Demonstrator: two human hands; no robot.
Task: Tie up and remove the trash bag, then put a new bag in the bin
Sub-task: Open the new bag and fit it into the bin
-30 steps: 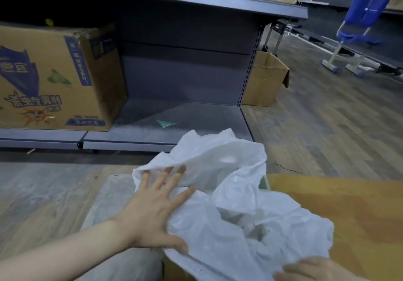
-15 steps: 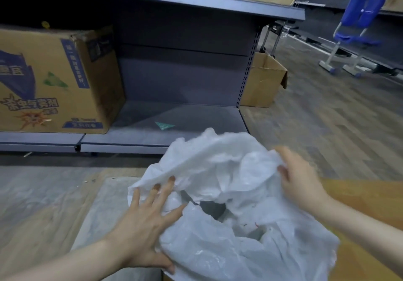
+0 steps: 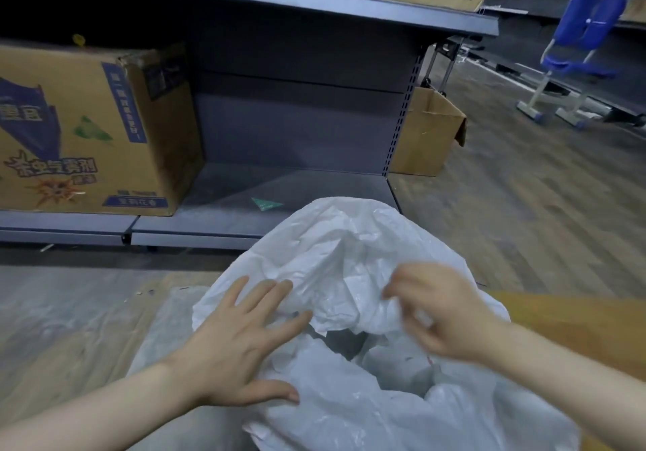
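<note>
A crumpled white trash bag (image 3: 335, 251) fills the lower middle of the head view, its mouth gaping open with a dark hollow inside. The bin beneath it is hidden by the plastic. My left hand (image 3: 237, 342) lies flat on the bag's left side, fingers straight and spread. My right hand (image 3: 440, 314) is at the bag's right rim, blurred, fingers curled and pinching a fold of the plastic near the opening.
A metal shelf unit (image 3: 279, 184) stands just behind the bag, with a printed cardboard box (image 3: 91, 129) on its left. A brown carton (image 3: 426, 132) sits at the shelf's end. A blue chair (image 3: 576, 55) is far right. An orange-brown board (image 3: 573, 331) lies to the right.
My right hand has come up from the bottom edge to the bag's right rim and moved inward, gathering plastic. The left hand stays pressed on the left side.
</note>
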